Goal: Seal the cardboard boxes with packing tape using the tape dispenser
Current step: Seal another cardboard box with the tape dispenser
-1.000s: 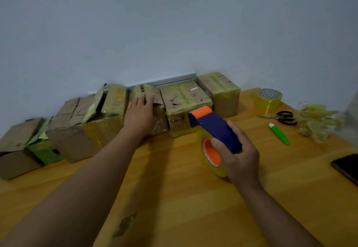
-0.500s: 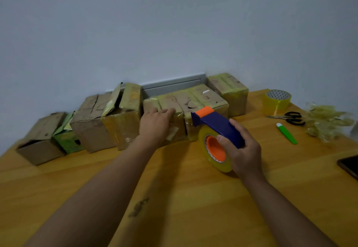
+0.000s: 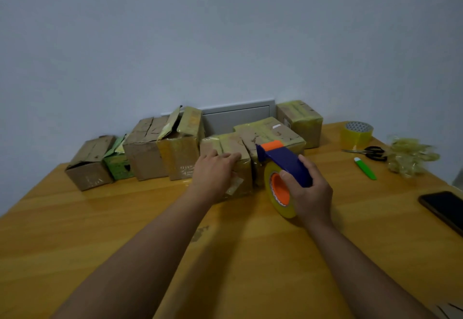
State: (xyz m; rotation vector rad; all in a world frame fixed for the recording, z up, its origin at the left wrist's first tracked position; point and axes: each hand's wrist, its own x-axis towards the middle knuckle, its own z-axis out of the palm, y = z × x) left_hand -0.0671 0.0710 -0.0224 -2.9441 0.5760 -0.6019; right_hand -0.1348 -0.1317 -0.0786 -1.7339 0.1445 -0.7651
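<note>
Tabletop (image 3: 125, 231) nearest, bare wood. Right hand (image 3: 309, 191) wraps the dispenser (image 3: 285, 168) handle, roll touching the tabletop. Left hand (image 3: 215, 168), fingers fairly flat, now rests over the front top edge of a small box (image 3: 235, 166), dragged forward out of the row since a second ago; likely next to be taped, its flaps unsealed. Behind: other boxes (image 3: 147, 151) by the wall, some open. Far right: spare roll (image 3: 357, 134), scissors (image 3: 370, 153), phone (image 3: 443, 206).
</note>
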